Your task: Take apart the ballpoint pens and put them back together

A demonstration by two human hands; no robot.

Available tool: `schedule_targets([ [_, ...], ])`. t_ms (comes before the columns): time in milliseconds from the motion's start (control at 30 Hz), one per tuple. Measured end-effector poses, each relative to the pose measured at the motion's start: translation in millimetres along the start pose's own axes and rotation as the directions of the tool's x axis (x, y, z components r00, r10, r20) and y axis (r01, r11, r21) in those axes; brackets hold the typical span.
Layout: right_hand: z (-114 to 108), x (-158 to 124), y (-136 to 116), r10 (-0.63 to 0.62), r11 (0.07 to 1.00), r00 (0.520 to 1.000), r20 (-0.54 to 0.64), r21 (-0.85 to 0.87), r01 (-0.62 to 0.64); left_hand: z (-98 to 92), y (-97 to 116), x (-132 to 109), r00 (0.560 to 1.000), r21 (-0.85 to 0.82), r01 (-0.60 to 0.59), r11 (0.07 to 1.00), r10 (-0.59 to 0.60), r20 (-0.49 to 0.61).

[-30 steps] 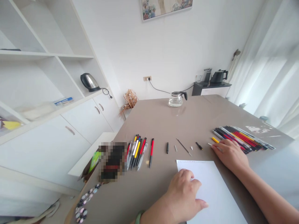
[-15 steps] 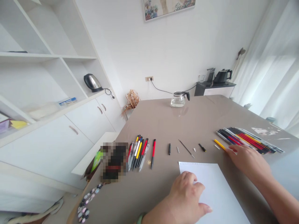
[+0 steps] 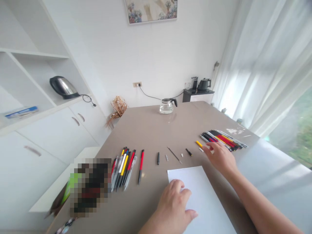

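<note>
My left hand (image 3: 174, 203) rests on the white paper (image 3: 207, 198) with its fingers apart, holding nothing. Beside the yellow barrel (image 3: 199, 143) and a small white piece (image 3: 201, 149), my right hand (image 3: 219, 157) is low over the table; its fingertips are bent, and I cannot make out whether they grip anything. Left of it lie a black clip part (image 3: 188, 152), a tiny white piece (image 3: 181, 155), a thin refill (image 3: 174, 155), a spring (image 3: 166, 158) and a black grip part (image 3: 158, 158). Further left is a red and black pen (image 3: 141, 167).
Pens lie bunched at the left (image 3: 124, 164), and another row of pens (image 3: 224, 139) is at the right. A glass pot (image 3: 166, 106) stands toward the table's far edge. A blurred dark item (image 3: 92, 188) sits at the left edge.
The camera view has turned to the right, so the table and its objects appear further left. Both hands stay in nearly the same places over the table.
</note>
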State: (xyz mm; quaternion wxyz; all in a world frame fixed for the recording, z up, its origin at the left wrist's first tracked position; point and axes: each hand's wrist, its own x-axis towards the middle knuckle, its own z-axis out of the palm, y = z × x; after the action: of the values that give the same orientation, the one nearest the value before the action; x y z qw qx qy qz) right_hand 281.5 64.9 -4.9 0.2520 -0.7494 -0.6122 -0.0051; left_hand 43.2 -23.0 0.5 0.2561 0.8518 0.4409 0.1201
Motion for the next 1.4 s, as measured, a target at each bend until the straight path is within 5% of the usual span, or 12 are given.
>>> schedule_targets([
  [67, -13.7, -16.8, -22.9, -0.178, 0.981, 0.977, 0.117, 0.094, 0.168, -0.2, 0.2, 2.8, 1.000, -0.004, 0.004, 1.000, -0.004, 0.027],
  [200, -17.1, -50.7, -50.3, -0.531, 0.847, 0.715, 0.456, 0.294, 0.442, -6.1, 5.2, 9.7, 0.994, 0.013, 0.048, 0.999, -0.049, 0.093],
  [267, -11.6, -58.7, -52.9, -0.550, 0.835, 0.691, 0.469, 0.277, 0.476, -10.2, 9.3, 13.4, 0.988, 0.026, 0.067, 0.997, -0.070, 0.139],
  [1400, -1.2, -51.9, -47.2, -0.489, 0.867, 0.684, 0.541, 0.217, 0.448, -12.9, 19.7, 30.4, 0.952, 0.092, 0.170, 0.981, -0.188, 0.241],
])
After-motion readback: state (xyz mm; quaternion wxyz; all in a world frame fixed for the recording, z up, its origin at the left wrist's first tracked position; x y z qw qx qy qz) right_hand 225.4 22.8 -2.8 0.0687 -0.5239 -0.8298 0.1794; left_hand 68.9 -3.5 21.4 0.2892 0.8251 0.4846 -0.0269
